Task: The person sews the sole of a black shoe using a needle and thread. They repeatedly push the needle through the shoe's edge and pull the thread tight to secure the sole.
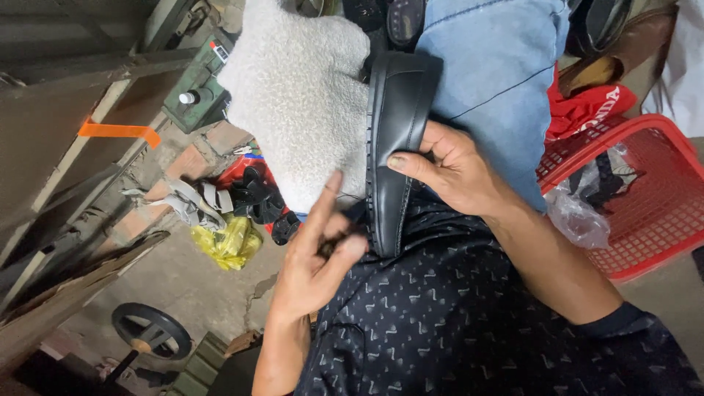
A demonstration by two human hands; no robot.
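Nearest the camera, the left hand (315,253) is raised beside the black shoe (396,139), its fingers loosely curled with the forefinger stretched up; something small and dark appears to be pinched between thumb and fingertips, though what it is cannot be told. Just beyond, the shoe is held on its side across the lap by the right hand (447,165), thumb pressed on the upper, fingers wrapped behind. The work on the sole edge is judged to be under way, not finished. A fleecy white cloth (297,95) lies under the shoe. Farther off, a red basket (653,213) and a yellow bag (229,243) are seen.
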